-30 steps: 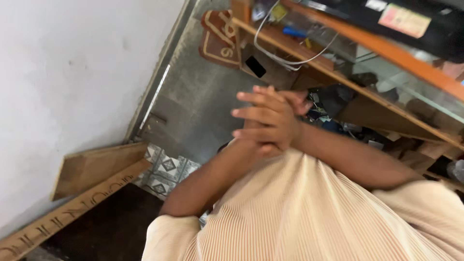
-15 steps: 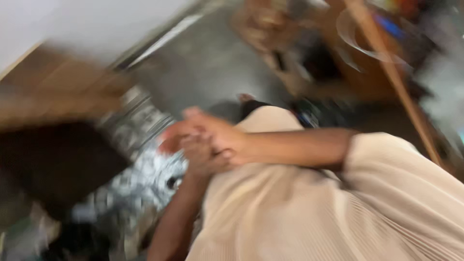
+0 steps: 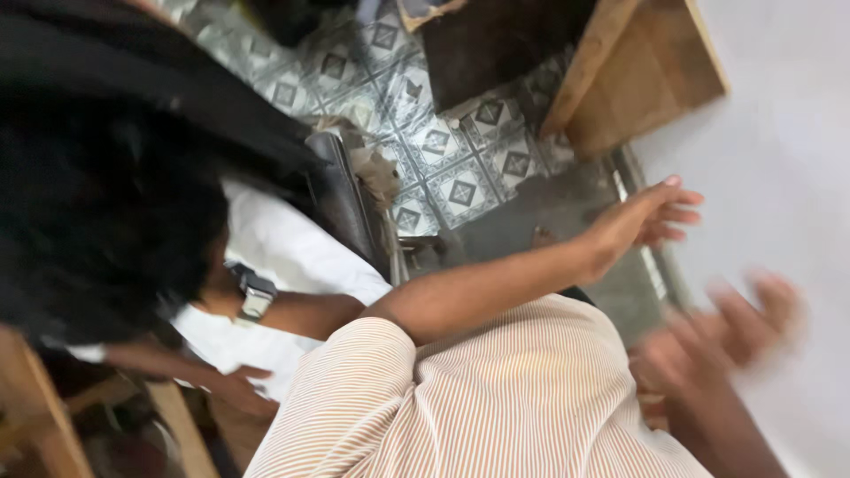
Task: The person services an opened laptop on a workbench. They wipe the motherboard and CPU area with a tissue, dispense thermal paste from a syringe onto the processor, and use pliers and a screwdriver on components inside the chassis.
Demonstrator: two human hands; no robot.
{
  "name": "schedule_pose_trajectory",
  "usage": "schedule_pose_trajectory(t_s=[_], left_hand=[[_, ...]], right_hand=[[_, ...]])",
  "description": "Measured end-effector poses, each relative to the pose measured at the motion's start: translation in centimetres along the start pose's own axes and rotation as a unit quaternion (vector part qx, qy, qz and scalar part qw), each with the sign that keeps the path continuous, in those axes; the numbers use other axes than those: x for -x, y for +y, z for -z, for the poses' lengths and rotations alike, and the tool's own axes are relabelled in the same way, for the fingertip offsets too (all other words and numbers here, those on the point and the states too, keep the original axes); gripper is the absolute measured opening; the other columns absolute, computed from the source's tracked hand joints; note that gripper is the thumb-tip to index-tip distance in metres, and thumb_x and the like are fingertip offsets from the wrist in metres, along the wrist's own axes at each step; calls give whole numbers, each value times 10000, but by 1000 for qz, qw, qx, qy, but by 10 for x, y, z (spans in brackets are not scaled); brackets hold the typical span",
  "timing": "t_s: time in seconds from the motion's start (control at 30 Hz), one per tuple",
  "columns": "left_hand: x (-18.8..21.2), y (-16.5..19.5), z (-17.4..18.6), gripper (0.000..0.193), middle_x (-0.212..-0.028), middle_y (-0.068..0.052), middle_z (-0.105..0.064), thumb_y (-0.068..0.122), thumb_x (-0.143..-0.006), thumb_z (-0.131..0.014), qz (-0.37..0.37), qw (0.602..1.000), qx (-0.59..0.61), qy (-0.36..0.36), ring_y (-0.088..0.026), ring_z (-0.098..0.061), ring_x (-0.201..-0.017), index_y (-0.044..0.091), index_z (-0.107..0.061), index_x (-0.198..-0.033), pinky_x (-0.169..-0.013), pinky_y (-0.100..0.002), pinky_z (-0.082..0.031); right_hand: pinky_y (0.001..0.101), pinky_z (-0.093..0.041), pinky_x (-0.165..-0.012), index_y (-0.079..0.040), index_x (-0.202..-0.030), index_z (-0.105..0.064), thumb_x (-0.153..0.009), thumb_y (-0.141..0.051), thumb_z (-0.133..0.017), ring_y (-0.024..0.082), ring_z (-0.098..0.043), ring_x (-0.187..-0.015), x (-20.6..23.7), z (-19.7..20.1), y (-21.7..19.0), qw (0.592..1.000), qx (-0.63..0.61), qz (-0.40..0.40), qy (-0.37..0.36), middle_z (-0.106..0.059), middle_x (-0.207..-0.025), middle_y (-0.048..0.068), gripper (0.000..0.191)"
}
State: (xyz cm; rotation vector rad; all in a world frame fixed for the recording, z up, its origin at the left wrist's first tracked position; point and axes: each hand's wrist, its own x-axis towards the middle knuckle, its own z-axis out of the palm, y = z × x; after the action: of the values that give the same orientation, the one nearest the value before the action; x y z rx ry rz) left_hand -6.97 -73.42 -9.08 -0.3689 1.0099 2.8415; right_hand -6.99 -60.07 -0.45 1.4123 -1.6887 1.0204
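My left hand (image 3: 645, 218) reaches out from my striped shirt (image 3: 478, 398) over the floor, fingers spread and holding nothing. My right hand (image 3: 728, 329) is lower right, blurred by motion, also with fingers apart and nothing in it. The two hands are apart, both close to the white wall (image 3: 779, 142). Nothing touches either hand.
Another person with dark hair (image 3: 97, 221) and a white top sits at the left, wearing a wristwatch (image 3: 255, 292); that person's hand (image 3: 239, 389) rests low. A dark chair back (image 3: 341, 199) stands between us. Patterned floor tiles (image 3: 460, 190) and wooden boards (image 3: 637, 71) lie ahead.
My hands were clasped together; they have come apart and spread toward the wall. The view has swung round, bringing the seated person and the tiled floor into sight.
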Motion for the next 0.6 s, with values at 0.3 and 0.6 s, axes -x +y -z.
schedule_pose_trajectory(t_s=[0.3,0.6], left_hand=[[59,108,-4,557,-1511,-134,-542,372,-1035,-591,-212,964,-76,142,-284,-584,-1335,68,-500,-1493,-1120,-437,-471],[170,144,114,767,-1457,-387,-414,320,-712,-796,10,336,-582,740,-558,-536,-1190,108,-545,-1405,-958,-549,-474]], right_hand=[[436,-476,-1104,-305,-1350,-540,-821,-306,-759,390,-514,-1411,53,-122,174,855,-160,-120,-478,-471,-1600,177,572],[403,-535,-987,-200,-1504,-462,-859,-354,-748,273,-634,-1236,-86,-255,123,674,-297,-145,-660,-369,-1594,114,722]])
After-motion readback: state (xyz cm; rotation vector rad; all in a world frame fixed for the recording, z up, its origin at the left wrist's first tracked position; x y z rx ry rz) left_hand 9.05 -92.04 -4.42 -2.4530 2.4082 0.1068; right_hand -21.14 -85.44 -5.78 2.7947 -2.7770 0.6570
